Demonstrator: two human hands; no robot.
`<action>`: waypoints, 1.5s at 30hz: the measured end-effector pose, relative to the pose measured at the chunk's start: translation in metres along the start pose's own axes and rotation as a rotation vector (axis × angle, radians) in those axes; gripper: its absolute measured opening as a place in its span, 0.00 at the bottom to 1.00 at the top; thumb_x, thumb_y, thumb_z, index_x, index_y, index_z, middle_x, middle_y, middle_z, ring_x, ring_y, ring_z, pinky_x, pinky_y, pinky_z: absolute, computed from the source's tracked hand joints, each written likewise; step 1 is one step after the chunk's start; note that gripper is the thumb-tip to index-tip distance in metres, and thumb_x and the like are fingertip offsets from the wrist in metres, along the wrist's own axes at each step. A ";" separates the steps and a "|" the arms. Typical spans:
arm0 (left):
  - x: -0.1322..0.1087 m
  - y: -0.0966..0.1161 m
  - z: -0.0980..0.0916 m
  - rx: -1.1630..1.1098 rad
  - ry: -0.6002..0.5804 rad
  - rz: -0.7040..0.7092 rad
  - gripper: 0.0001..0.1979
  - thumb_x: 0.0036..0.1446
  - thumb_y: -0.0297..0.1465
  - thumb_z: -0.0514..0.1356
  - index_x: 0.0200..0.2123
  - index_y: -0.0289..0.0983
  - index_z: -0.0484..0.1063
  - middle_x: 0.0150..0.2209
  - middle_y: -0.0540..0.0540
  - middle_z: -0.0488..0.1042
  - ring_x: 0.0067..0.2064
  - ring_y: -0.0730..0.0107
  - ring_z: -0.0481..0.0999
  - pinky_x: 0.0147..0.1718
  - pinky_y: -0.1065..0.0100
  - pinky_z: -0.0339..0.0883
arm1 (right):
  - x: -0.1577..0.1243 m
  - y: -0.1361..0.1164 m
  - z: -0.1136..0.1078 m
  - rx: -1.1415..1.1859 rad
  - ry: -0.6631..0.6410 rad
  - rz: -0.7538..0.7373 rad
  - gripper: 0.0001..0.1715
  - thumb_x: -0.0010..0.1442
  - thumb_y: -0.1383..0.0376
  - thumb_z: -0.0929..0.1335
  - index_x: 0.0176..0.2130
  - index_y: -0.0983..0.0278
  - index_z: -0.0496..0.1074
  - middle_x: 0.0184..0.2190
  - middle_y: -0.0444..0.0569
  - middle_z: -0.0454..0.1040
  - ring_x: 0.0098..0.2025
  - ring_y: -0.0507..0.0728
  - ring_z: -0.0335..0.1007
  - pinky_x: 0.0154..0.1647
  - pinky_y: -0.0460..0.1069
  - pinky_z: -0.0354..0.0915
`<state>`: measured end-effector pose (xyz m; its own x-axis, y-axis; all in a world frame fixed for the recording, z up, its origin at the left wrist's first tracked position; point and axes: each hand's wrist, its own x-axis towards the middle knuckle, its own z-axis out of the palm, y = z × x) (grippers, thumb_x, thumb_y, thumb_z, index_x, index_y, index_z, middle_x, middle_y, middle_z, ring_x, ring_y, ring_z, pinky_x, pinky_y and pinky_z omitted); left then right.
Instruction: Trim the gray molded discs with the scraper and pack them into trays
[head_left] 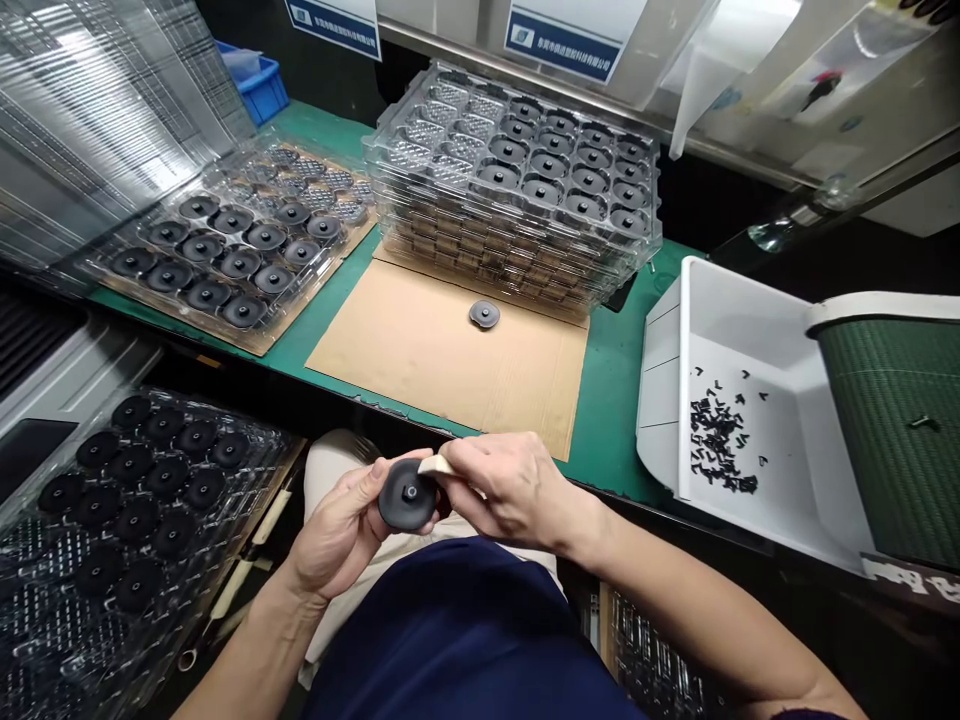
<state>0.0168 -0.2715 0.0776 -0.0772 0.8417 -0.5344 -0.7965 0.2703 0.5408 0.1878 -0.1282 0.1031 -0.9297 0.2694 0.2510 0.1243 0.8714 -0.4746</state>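
My left hand (330,530) grips a round black rubber disc (401,500) with a small metal stud at its centre, holding it up over my lap. My right hand (510,490) pinches a cream-coloured strip (437,465), possibly a scraper or pad, against the disc's upper edge. Part of the disc's rim is hidden by my fingers. Beyond my hands, a similar disc (484,314) lies on a cardboard sheet (442,350).
A stack of clear plastic trays (510,170) stands behind the cardboard on the green bench (622,400). Clear trays of black discs lie at left (232,250) and lower left (142,500). A white bin (720,420) holds black scraps, beside a green mesh-sided container (892,430).
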 end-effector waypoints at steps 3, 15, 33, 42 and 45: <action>0.001 -0.004 -0.004 0.021 -0.077 -0.067 0.20 0.63 0.44 0.66 0.41 0.32 0.83 0.33 0.39 0.82 0.31 0.60 0.81 0.31 0.62 0.80 | 0.005 0.001 -0.002 -0.079 -0.047 -0.088 0.13 0.74 0.61 0.60 0.37 0.63 0.66 0.28 0.43 0.69 0.27 0.52 0.60 0.29 0.50 0.48; 0.006 -0.013 -0.007 -0.227 -0.024 -0.041 0.18 0.59 0.44 0.70 0.45 0.38 0.83 0.40 0.43 0.84 0.37 0.60 0.84 0.35 0.63 0.81 | 0.027 -0.004 -0.010 -0.147 -0.210 -0.123 0.07 0.73 0.61 0.63 0.43 0.62 0.67 0.33 0.44 0.73 0.30 0.52 0.64 0.28 0.51 0.46; 0.007 -0.010 -0.008 -0.257 0.026 0.204 0.25 0.56 0.38 0.74 0.56 0.45 0.78 0.53 0.46 0.81 0.50 0.61 0.81 0.50 0.61 0.78 | 0.039 -0.015 -0.004 -0.094 -0.081 0.050 0.11 0.73 0.62 0.61 0.37 0.62 0.62 0.26 0.43 0.70 0.24 0.51 0.59 0.26 0.50 0.46; -0.009 0.008 0.019 -0.057 0.158 0.557 0.30 0.41 0.30 0.80 0.50 0.50 0.82 0.51 0.48 0.82 0.59 0.55 0.77 0.56 0.67 0.73 | 0.044 -0.051 -0.016 0.081 0.055 0.033 0.11 0.73 0.63 0.60 0.38 0.62 0.67 0.28 0.43 0.71 0.26 0.50 0.63 0.28 0.47 0.51; -0.010 0.010 0.018 -0.049 0.175 0.574 0.29 0.42 0.28 0.80 0.49 0.49 0.82 0.51 0.49 0.82 0.60 0.56 0.77 0.56 0.68 0.73 | 0.039 -0.050 -0.012 0.091 0.066 0.087 0.12 0.72 0.63 0.60 0.38 0.63 0.68 0.27 0.42 0.71 0.25 0.50 0.63 0.28 0.47 0.51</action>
<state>0.0201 -0.2690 0.1006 -0.5972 0.7563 -0.2670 -0.6248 -0.2299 0.7462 0.1494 -0.1564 0.1468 -0.8917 0.3714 0.2588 0.1690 0.8035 -0.5708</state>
